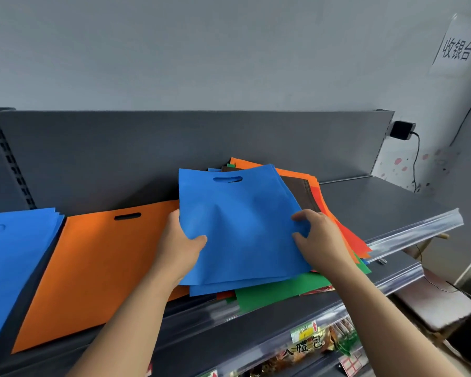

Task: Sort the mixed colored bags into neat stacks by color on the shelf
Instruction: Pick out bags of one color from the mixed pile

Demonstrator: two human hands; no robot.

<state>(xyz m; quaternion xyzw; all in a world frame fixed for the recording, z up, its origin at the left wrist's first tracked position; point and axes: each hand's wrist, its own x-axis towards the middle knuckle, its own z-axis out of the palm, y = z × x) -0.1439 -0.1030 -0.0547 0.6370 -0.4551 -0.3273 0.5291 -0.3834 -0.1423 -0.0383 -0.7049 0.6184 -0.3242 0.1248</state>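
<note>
A blue bag (237, 213) lies on top of the mixed pile (324, 213) of orange, brown, red and green bags on the shelf (378, 202). My left hand (180, 243) grips the blue bag's left edge, thumb on top. My right hand (318, 235) pinches its right side, bunching the fabric. Left of the pile lies an orange bag stack (93, 268). At the far left sits a blue bag stack (14, 257).
The dark shelf back panel (174, 148) rises behind the bags. A clear price rail (419, 229) runs along the shelf front. Lower shelves with packaged goods (310, 346) sit below. A black charger (401, 129) hangs on the wall at right.
</note>
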